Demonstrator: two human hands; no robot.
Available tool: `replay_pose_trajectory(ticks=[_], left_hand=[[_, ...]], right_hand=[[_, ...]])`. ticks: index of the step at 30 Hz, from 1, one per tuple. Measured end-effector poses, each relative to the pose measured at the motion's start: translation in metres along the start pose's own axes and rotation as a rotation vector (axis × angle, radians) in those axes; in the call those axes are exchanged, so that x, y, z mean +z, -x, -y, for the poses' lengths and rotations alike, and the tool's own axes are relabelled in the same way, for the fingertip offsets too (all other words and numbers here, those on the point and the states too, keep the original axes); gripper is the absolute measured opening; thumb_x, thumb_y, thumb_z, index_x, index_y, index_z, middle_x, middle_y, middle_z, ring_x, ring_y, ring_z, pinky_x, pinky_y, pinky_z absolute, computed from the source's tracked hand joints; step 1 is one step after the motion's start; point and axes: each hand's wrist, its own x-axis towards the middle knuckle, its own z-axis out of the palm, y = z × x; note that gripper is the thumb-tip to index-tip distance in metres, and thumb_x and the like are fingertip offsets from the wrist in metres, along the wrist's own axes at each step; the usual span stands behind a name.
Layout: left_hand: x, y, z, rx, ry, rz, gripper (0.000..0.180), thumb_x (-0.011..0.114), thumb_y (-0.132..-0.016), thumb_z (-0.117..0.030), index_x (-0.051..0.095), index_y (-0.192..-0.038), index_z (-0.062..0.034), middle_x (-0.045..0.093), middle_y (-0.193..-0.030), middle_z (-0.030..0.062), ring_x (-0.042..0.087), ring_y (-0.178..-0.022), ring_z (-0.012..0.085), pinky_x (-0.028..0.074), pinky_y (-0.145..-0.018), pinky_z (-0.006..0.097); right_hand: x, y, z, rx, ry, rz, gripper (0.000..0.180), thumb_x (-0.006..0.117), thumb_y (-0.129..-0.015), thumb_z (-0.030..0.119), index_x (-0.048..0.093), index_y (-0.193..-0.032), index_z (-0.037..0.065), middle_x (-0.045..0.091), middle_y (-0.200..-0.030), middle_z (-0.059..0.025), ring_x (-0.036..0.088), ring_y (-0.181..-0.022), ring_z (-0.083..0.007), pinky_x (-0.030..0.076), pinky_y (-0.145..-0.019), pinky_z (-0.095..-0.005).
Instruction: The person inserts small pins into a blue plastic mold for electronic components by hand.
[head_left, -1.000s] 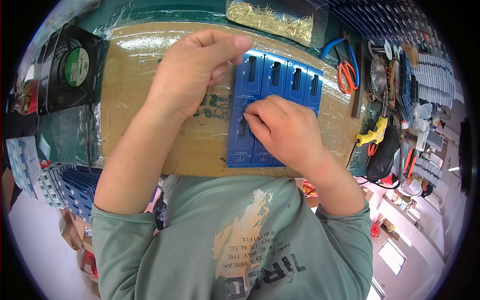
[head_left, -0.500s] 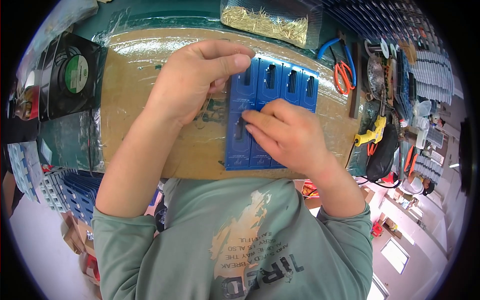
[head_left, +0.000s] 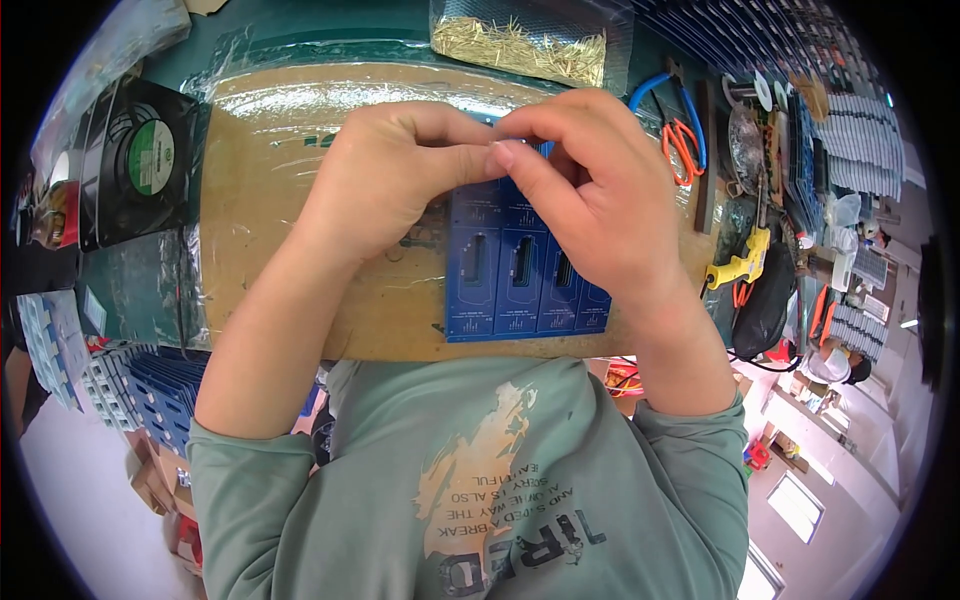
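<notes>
The bare left hand (head_left: 383, 180) and bare right hand (head_left: 615, 190) meet at pinched fingertips; whether they grip anything, I cannot tell. Below them, the flat blue slotted circuit-board panel (head_left: 500, 245) extends nearer, on the brown rectangular work surface (head_left: 400, 310).

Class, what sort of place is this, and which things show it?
Probably an electronics workshop, judging by the blue circuit board, the tray of thin golden pieces and the yellow gun-shaped tool.
</notes>
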Motion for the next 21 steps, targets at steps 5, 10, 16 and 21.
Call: replay_pose_trajectory(ticks=[5,10,16,21], left_hand=[[0.001,0.001,0.001,0.062,-0.128,-0.017,0.021,0.077,-0.083,-0.02,0.076,-0.093,-0.0017,0.067,-0.073,0.001,0.054,-0.063,0.0059,0.044,-0.056,0.024],[-0.001,-0.001,0.002,0.116,-0.133,-0.025,0.02,0.076,-0.083,-0.018,0.076,-0.094,-0.0018,0.067,-0.073,0.0012,0.054,-0.062,0.0072,0.044,-0.057,0.025],[-0.002,-0.002,-0.002,-0.019,0.066,-0.125,0.024,0.076,-0.083,-0.017,0.075,-0.097,0.0013,0.068,-0.076,0.002,0.057,-0.068,0.0078,0.046,-0.061,0.024],[-0.001,-0.002,-0.004,0.041,0.027,-0.116,0.025,0.076,-0.084,-0.018,0.074,-0.099,0.0018,0.067,-0.078,0.0013,0.055,-0.064,0.0067,0.044,-0.056,0.024]], right_hand=[[0.005,-0.002,-0.004,-0.02,0.046,0.049,0.009,0.07,-0.085,0.016,0.068,-0.091,0.01,0.061,-0.087,-0.0075,0.063,-0.078,-0.0279,0.051,-0.066,-0.0367],[0.006,0.001,-0.006,-0.081,0.081,-0.054,0.009,0.069,-0.086,0.015,0.066,-0.091,0.009,0.061,-0.088,-0.0077,0.062,-0.079,-0.0299,0.051,-0.066,-0.037],[0.012,0.027,-0.011,0.006,0.064,0.32,0.013,0.064,-0.091,0.021,0.064,-0.093,0.008,0.06,-0.092,-0.0101,0.062,-0.079,-0.0333,0.051,-0.066,-0.0427],[0.019,0.04,-0.006,0.017,0.095,0.409,0.01,0.063,-0.09,0.02,0.065,-0.092,0.01,0.059,-0.091,-0.0098,0.063,-0.079,-0.033,0.052,-0.066,-0.0438]])
